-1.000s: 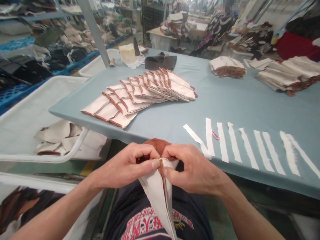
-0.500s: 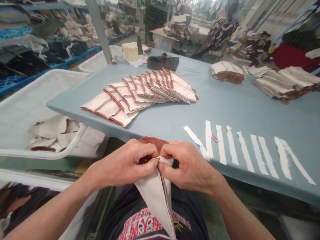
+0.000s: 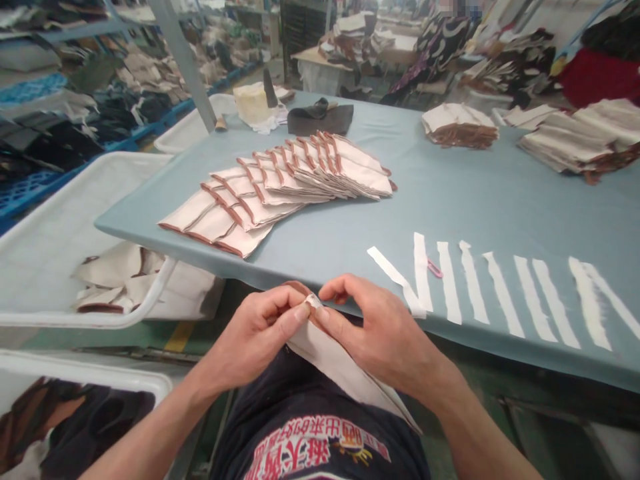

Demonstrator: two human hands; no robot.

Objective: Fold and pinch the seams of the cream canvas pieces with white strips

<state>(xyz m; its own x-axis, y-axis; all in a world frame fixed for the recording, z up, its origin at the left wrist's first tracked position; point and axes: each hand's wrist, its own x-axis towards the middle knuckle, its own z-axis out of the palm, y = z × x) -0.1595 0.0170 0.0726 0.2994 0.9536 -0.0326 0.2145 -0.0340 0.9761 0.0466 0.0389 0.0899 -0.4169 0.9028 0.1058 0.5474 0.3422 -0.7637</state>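
Observation:
A cream fabric piece with a brown edge (image 3: 340, 353) hangs over my lap, in front of the table's near edge. My left hand (image 3: 267, 330) pinches its upper end between thumb and fingers. On the same end, the thumb of my right hand (image 3: 383, 330) presses from the right; the index finger is bent and raised a little off the cloth. A fanned stack of cream pieces with brown edges (image 3: 295, 180) lies on the blue-green table (image 3: 480, 200). White strips (image 3: 450, 283) lie in a row near the front edge, with a small pink item (image 3: 435, 269) among them.
White bins (image 3: 45, 267) with fabric pieces stand at the left. On the table's far side are dark cloth (image 3: 320, 119), a yellowish block (image 3: 253, 105) and fabric stacks (image 3: 460, 125). A metal post (image 3: 183, 63) rises at the far left corner. A person (image 3: 435, 47) is beyond.
The fabric has swung to the right and lies more slanted across my lap. My right index finger has lifted from the cloth. The view has shifted slightly.

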